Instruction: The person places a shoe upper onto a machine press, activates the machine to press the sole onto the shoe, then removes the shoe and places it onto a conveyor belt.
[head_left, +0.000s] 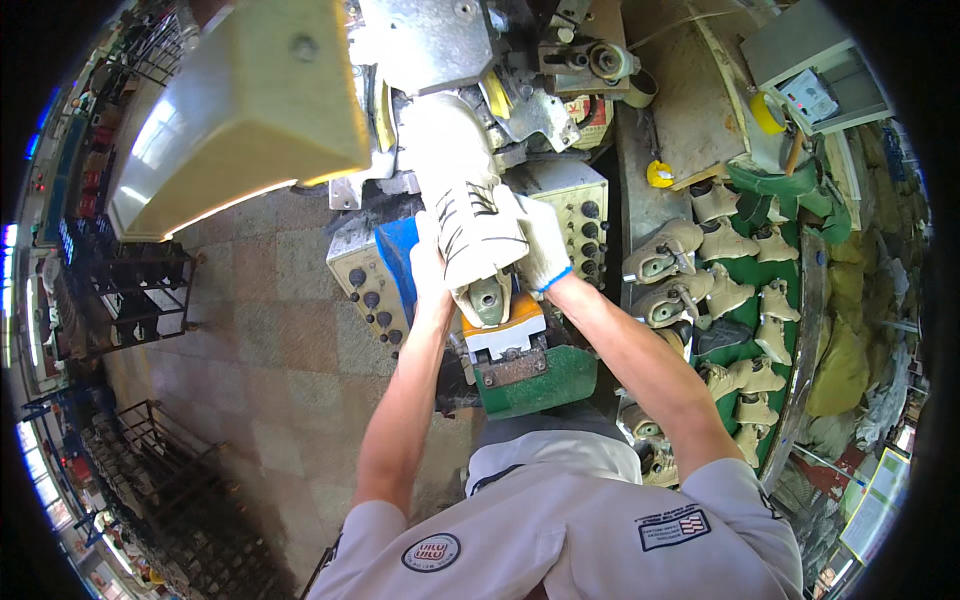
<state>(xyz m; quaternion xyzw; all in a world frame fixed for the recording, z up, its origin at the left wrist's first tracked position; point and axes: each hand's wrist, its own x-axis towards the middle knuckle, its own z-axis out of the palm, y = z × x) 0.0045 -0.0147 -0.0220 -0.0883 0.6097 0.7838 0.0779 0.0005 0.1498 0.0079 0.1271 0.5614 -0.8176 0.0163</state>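
A pale shoe upper (482, 232) with dark lacing lines sits on a green last (487, 300), its toe end pointing into a lasting machine (425, 45). Bright light washes out the toe area. Along the shoe's left side, my left hand (429, 268) presses with its fingers wrapped against it. My right hand (541, 243), in a white glove with a blue cuff, grips the right side near the ankle opening. Beneath the heel is an orange and white support block (504, 332). Some fingertips of both hands are hidden by the shoe or lost in glare.
A large cream machine cover (250, 120) juts in at upper left. Control boxes with black knobs (590, 230) flank the shoe. On my right, a green rack surface (765, 285) carries several beige shoes (727, 290). Dark metal racks (150, 470) stand at left beyond the tiled floor.
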